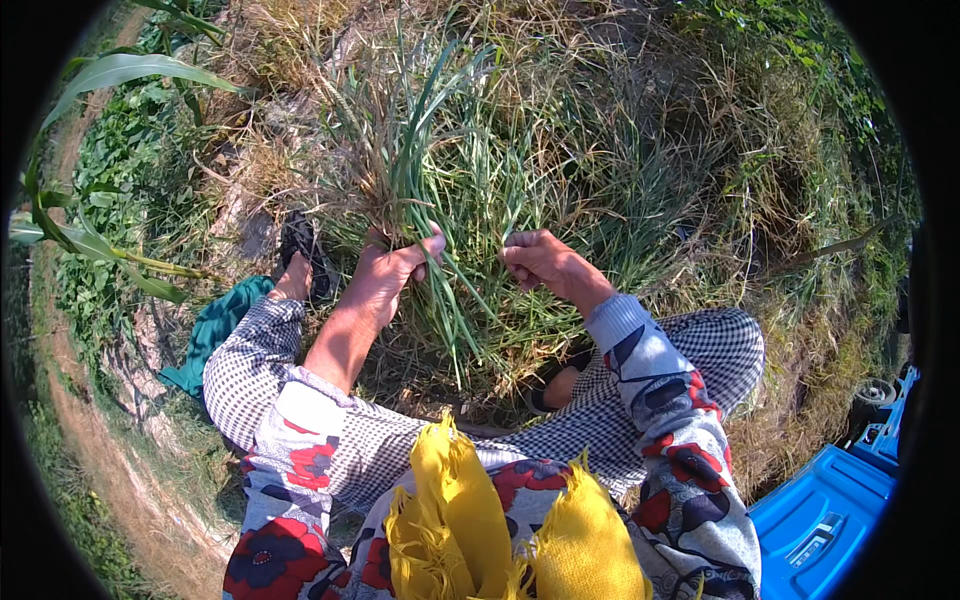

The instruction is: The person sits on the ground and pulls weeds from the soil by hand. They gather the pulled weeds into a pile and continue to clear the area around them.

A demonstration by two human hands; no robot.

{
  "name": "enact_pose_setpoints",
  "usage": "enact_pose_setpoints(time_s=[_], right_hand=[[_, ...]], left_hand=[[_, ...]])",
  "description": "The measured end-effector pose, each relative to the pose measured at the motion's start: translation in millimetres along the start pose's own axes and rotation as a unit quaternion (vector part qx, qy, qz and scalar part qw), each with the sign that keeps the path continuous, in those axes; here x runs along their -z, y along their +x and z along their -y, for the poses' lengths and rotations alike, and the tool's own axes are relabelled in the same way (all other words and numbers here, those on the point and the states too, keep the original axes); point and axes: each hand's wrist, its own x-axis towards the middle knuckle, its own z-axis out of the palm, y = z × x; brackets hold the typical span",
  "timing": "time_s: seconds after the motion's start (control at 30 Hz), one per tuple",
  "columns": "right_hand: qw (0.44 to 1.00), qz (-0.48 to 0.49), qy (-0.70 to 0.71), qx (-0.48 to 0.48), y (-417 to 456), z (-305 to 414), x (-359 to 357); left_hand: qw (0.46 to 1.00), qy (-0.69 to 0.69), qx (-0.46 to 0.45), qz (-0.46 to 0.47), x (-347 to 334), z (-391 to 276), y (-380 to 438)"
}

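Observation:
My left hand (381, 279) grips a bunch of long green blades (418, 150), mixed with dry straw-coloured grass. The blades rise above the fist, and some cut or loose ends droop below it to the right. To the right of that bunch, my right hand (547, 261) is pinched at thumb and fingertips, with thin pale green grass blades (511, 214) at its tips. Between and beyond the hands lies a thick mat of green and dry grass (600, 165). The right hand's inner fingers are partly hidden by its back.
A maize plant (142, 71) leans in at the left. Teal cloth (225, 322) lies beside my left knee, near a dark shoe (300, 247). A blue vehicle panel (821, 517) stands at lower right. Yellow fringed scarf ends (457, 517) hang over my lap.

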Motion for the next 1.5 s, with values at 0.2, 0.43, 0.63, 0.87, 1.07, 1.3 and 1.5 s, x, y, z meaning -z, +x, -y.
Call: enact_pose_setpoints(time_s=[0.2, 0.43, 0.63, 0.87, 1.07, 1.3, 1.5], right_hand=[[0.988, 0.052, 0.082, 0.121, -12.0, 31.1, 1.6], [0.976, 0.066, 0.081, 0.192, -32.0, 56.2, -11.0], [0.957, 0.109, -0.060, 0.261, -39.0, 54.8, -23.8], [0.948, 0.125, -0.110, 0.271, -39.4, 45.2, -43.4], [0.958, 0.137, -0.082, 0.238, -40.1, 42.9, -47.0], [0.973, 0.144, -0.006, 0.183, -40.5, 41.6, -48.2], [0.977, 0.113, 0.033, 0.178, -36.8, 36.6, -46.6]], left_hand=[[0.999, -0.028, -0.009, -0.018, -3.7, 1.1, 1.1], [0.999, -0.032, -0.003, -0.022, -8.0, -0.4, -0.2], [0.999, -0.031, 0.017, -0.009, -2.5, 3.3, 1.6], [0.998, -0.058, 0.006, -0.016, 0.1, 4.7, 0.1], [0.997, -0.065, 0.036, -0.019, 0.9, 7.4, 0.2], [0.995, -0.094, 0.030, 0.025, 3.5, 6.6, -1.7], [0.994, -0.098, 0.037, 0.028, 2.0, 3.6, -1.8]])
